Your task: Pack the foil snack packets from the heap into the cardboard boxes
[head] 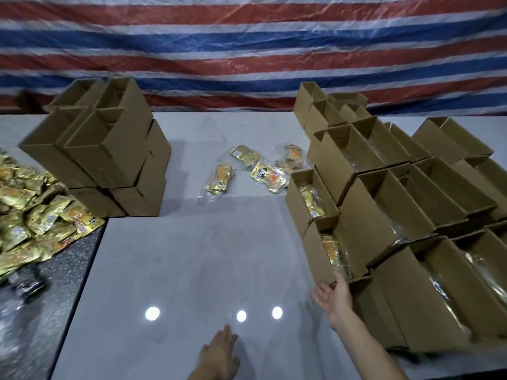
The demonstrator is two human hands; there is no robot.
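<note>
Grey table (192, 270) carries everything; filled cardboard boxes (428, 286) crowd the right, empty stack (109, 149) sits back left; heap of foil packets (33, 215) at far left edge, a few loose packets (270, 174) mid-table. Packets prob. light, crinkly, slippery; best pinched at a flat sealed edge, since a bunch may slide apart. Right hand (333, 296) open, fingers touching near end of a part-filled box (321, 250); left hand (219, 355) flat, open, holding nothing.

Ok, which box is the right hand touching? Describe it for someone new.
Start at the cluster of open boxes on the right of the table. Along its left edge two boxes show gold packets inside; it is the nearer box. Unlike the one behind, it has the right hand at its near end.
</note>
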